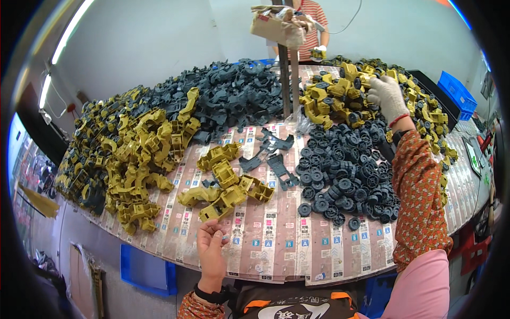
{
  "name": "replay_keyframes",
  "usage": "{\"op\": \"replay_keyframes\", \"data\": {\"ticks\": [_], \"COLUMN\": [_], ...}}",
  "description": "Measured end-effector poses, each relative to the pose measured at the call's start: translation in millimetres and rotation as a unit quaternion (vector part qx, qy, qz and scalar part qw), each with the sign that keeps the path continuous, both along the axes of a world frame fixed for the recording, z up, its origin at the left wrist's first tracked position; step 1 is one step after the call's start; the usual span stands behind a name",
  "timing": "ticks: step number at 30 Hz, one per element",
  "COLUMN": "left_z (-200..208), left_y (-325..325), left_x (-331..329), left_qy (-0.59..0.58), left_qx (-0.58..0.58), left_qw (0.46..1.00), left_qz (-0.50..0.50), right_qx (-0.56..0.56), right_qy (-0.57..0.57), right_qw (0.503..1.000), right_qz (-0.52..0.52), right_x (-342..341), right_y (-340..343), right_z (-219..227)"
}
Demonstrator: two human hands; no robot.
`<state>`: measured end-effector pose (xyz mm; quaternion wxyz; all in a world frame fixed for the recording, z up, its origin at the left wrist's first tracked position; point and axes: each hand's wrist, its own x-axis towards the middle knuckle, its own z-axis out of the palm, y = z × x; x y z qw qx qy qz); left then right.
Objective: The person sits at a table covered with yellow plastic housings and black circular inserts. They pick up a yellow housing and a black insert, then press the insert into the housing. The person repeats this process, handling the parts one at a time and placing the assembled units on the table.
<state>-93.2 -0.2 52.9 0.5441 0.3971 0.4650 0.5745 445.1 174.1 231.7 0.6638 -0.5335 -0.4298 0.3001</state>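
Observation:
My left hand [211,250], bare with a dark wristband, hovers over the near table edge with its fingers loosely bent and apart. Just beyond its fingertips lies a small group of yellow toy vehicle shells [226,183]. Dark grey plastic chassis parts [276,165] rest behind and beside that group. Far to the right, my right hand [387,97] in a white knitted glove reaches over a heap of yellow toy vehicles with dark wheels [345,87]. Its fingers point left, loosely curled and apart, close to the vehicles; I see nothing held. Below that arm spreads a pile of dark toy wheels [342,175].
Yellow shells [141,143] heap up on the left, dark chassis parts [239,87] at the back. A metal post [289,64] rises mid-table. Across stands a person [312,26] whose gloved hand holds a yellow vehicle. Blue crates [457,95] stand at the far right; another blue bin [147,270] sits below.

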Motion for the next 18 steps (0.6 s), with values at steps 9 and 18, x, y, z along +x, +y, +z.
{"op": "replay_keyframes", "data": {"ticks": [9, 18], "left_z": [-20, 24], "left_y": [49, 83], "left_x": [-14, 45], "left_qy": [0.212, 0.600], "left_qx": [0.143, 0.288], "left_qw": [0.966, 0.746], "left_qz": [-0.029, 0.004], "right_qx": [-0.149, -0.219], "right_qy": [-0.195, -0.287], "right_qw": [0.969, 0.922], "right_qz": [0.018, 0.142], "right_x": [-73, -118], "right_y": [-98, -236], "right_z": [-54, -104]}}
